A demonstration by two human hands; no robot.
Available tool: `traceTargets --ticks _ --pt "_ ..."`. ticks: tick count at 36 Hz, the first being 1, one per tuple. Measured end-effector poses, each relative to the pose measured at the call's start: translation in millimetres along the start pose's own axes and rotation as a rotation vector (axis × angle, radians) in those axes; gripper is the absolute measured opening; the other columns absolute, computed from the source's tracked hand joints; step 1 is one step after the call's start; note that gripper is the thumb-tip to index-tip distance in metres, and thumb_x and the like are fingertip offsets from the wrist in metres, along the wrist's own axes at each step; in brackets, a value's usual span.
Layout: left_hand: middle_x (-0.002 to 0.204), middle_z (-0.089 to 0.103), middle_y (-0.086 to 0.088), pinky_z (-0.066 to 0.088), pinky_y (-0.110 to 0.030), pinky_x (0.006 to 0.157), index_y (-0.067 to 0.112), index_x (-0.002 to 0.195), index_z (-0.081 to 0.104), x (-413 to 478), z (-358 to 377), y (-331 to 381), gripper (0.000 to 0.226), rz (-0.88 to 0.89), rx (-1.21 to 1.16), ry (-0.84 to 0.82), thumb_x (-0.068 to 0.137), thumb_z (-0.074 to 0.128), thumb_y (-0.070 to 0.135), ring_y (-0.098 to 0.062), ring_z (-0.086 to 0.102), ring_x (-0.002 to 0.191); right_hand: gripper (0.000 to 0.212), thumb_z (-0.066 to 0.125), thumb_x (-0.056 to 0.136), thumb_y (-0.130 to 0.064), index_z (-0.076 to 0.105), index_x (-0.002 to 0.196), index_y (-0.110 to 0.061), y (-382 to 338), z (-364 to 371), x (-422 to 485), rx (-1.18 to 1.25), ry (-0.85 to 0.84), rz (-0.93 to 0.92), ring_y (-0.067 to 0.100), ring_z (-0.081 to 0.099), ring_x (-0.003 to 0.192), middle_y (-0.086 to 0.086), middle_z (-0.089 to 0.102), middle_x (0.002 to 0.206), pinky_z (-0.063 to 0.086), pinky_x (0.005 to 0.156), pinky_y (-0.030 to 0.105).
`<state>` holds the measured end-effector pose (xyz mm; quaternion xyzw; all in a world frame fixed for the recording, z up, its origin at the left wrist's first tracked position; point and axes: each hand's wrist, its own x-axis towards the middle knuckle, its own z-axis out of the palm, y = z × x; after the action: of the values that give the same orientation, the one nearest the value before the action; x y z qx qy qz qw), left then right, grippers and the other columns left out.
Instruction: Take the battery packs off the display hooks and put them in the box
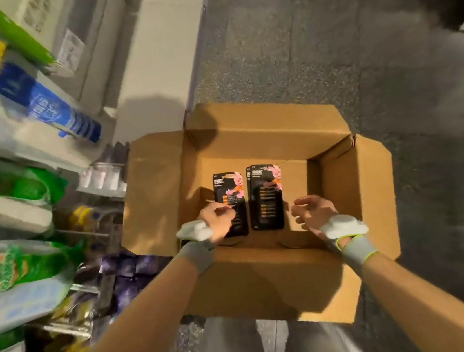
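A grey speckled shop floor [327,59] runs beside shelves [20,189] of blurred green, white and blue packages, out past the left hand's side. An open cardboard box [268,283] sits on the floor under both hands, its flaps folded outward. Two battery packs lie flat on its bottom, side by side. The left hand [217,222] hovers with curled fingers over the lower corner of the first battery pack [231,187]; whether it grips or touches it I cannot tell. The second battery pack [266,198] lies between the hands. The right hand [312,212], just beside that pack, is loosely curled and holds nothing.
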<state>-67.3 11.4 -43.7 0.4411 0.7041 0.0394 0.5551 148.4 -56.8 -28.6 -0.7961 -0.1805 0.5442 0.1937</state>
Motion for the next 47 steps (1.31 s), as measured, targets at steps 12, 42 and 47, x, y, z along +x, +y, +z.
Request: traceTargets --ticks 12,42,47 --pt "0.12 0.055 -0.004 0.043 -0.029 0.093 0.011 0.128 0.054 79.9 24.4 -23.4 0.034 -0.165 0.043 -0.008 0.096 0.06 0.018 -0.023 0.053 0.117 0.013 0.065 0.08 -0.042 0.058 0.085 -0.032 17.2 27.2 80.0 -0.166 0.062 0.1 0.021 0.063 0.1 -0.004 0.066 0.101 0.048 0.096 0.042" --pt "0.137 0.055 -0.012 0.042 -0.038 0.103 0.01 0.137 0.047 149.2 55.9 -53.1 0.07 -0.345 0.075 0.048 0.079 0.08 0.033 -0.03 0.053 0.124 0.075 0.081 0.065 -0.05 0.058 0.123 -0.009 30.1 95.7 169.6 -0.451 0.059 0.106 0.03 0.054 0.117 0.011 0.059 0.126 0.047 0.097 0.037" --pt "0.136 0.053 -0.013 0.041 -0.037 0.101 0.008 0.134 0.046 147.4 56.0 -57.9 0.068 -0.32 0.036 0.058 0.08 0.08 0.029 -0.029 0.051 0.125 0.069 0.081 0.067 -0.048 0.062 0.12 -0.008 28.7 91.8 172.4 -0.458 0.033 0.134 0.028 0.059 0.112 0.011 0.063 0.122 0.051 0.091 0.033"
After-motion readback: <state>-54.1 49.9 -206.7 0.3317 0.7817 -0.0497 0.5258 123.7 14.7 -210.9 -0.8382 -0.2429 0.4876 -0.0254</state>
